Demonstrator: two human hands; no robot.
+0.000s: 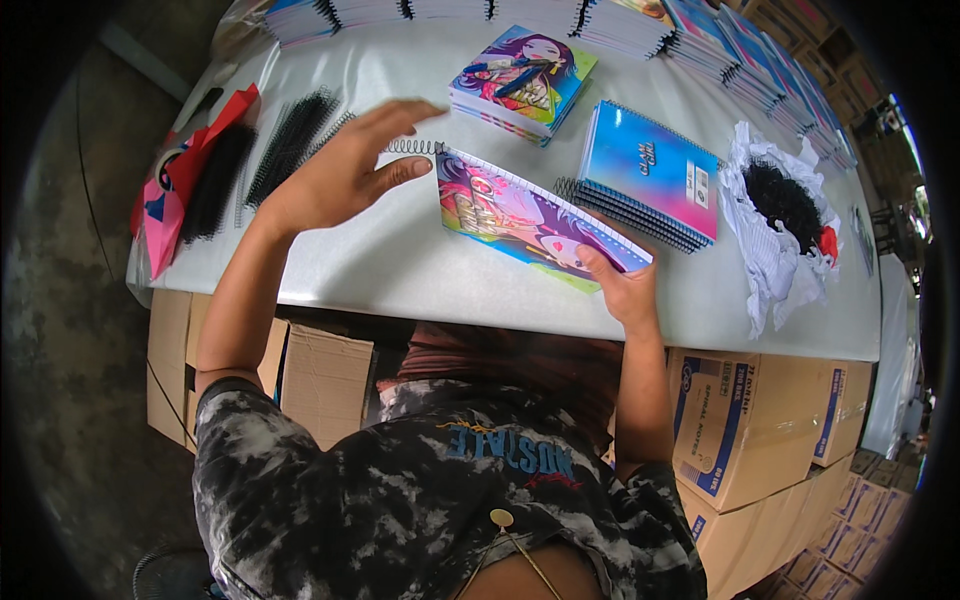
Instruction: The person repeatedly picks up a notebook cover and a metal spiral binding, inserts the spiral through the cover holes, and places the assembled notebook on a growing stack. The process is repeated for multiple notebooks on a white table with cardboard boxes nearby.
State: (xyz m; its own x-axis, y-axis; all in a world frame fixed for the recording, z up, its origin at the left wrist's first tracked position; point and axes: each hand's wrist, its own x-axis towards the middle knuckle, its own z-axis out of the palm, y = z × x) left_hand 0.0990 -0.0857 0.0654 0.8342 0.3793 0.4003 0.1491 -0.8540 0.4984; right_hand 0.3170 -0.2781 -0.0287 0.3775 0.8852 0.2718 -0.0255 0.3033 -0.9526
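My right hand (625, 285) grips the right end of an illustrated notebook (520, 222), thumb on its cover, tilted above the table. A row of holes runs along its upper edge. From its upper left corner a black spiral coil (412, 147) sticks out to the left. My left hand (340, 170) is beside that coil, its thumb and fingers apart with the coil passing between them; part of the coil is hidden behind the hand. Just beyond the notebook lies a stack of spiral-bound notebooks (650, 170) with blue and pink covers.
Loose black coils (290, 145) lie at the left, near a red and pink wrapper (165, 200). A stack of illustrated books (525, 75) has dark tools on top. Crumpled white paper (765, 250) holds tangled black coil pieces (780, 205). Notebook stacks (620, 25) line the far edge; cardboard boxes (770, 410) stand below.
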